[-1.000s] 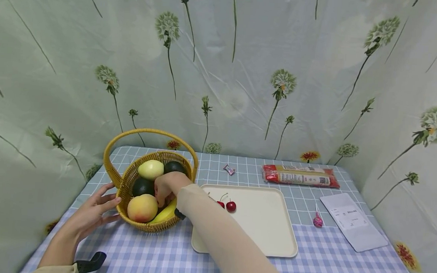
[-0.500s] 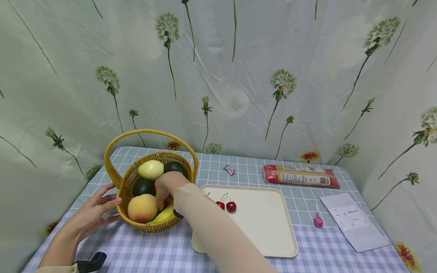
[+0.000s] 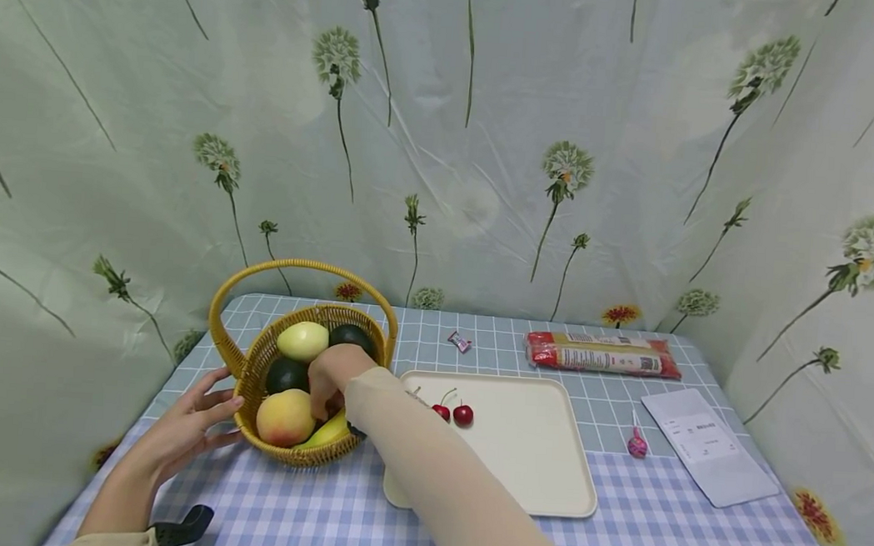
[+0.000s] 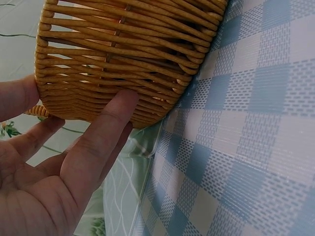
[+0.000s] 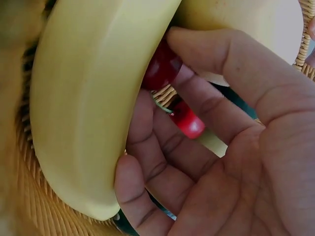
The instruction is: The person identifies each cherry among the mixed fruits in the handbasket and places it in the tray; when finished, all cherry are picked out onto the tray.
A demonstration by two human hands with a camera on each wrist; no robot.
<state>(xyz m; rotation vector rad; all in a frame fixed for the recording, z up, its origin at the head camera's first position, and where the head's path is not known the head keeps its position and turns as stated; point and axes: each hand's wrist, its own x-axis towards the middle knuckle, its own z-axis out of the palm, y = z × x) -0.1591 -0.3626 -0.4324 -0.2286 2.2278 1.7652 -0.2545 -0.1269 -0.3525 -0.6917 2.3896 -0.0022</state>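
A yellow wicker basket (image 3: 298, 457) with a tall handle stands at the table's left, holding a peach (image 3: 285, 418), a banana (image 3: 329, 435), a pale green fruit (image 3: 302, 342) and dark green fruits (image 3: 288, 376). My left hand (image 3: 186, 420) touches the basket's outer left side with spread, mostly straight fingers; its fingertips lie against the weave in the left wrist view. Inside the basket, my right hand (image 5: 211, 132) pinches a dark red cherry (image 5: 162, 66) between thumb and fingers, beside the banana. A brighter cherry (image 5: 189, 120) with a green stem shows beyond these fingers.
Right of the basket lies a cream tray (image 3: 514, 478) with cherries (image 3: 462, 415) on it, partly behind the right sleeve. Farther back are a small wrapped candy (image 3: 459, 341) and a red-and-yellow package (image 3: 603, 354). A pink lollipop (image 3: 637, 444) and a grey envelope (image 3: 707, 448) lie right.
My right wrist has shifted slightly left, with the hand staying down in the basket. The left hand and the basket hold their place.
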